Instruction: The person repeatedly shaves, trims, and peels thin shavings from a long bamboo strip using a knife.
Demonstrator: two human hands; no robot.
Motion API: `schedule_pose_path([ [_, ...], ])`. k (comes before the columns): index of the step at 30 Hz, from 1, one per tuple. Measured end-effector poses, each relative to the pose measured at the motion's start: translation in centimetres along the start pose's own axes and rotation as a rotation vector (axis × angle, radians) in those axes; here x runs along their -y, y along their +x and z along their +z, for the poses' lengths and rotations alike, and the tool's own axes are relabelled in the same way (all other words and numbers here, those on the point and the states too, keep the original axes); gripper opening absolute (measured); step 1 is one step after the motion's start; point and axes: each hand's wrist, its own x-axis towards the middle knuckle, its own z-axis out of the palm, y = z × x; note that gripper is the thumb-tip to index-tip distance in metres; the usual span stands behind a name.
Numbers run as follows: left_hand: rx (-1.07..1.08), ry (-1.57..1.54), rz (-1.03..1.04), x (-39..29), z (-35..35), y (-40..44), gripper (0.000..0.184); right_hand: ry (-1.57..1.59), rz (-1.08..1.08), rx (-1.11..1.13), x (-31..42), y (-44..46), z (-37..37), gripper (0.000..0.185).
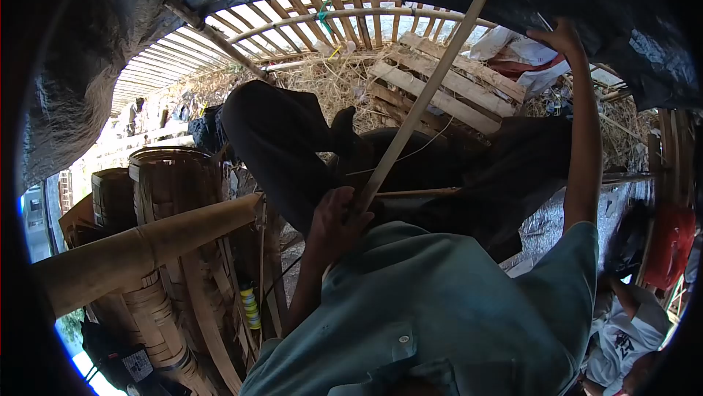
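A long, flat bamboo strip slants up from my lap to the dark sheeting overhead. Its lower end is in my left hand, with the fingers wrapped round it. A thin pale sliver curves out beside the strip, above my dark trousers. My right hand is raised at the upper right, away from the bamboo strip. Its fingertips look pinched on a fine light-coloured strand, whose full length I cannot follow. Another thin stick lies across my lap near my left hand.
A thick bamboo pole juts in at the left, near tall woven baskets. Wooden planks lie on straw in front of me. A slatted bamboo fence stands beyond. At lower right, another person in a white shirt is close by.
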Motion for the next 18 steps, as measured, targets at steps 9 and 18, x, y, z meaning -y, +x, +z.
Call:
schedule_pose_path([
  [9,-0.067,-0.031,-0.097,-0.8,-1.2,-0.9,0.039,-0.168,0.139,0.225,4.3,-1.3,-2.2,0.078],
  [18,0.04,0.059,-0.05,2.1,2.6,0.2,0.043,-0.16,0.171,0.359,3.9,-0.1,-0.1,0.087],
])
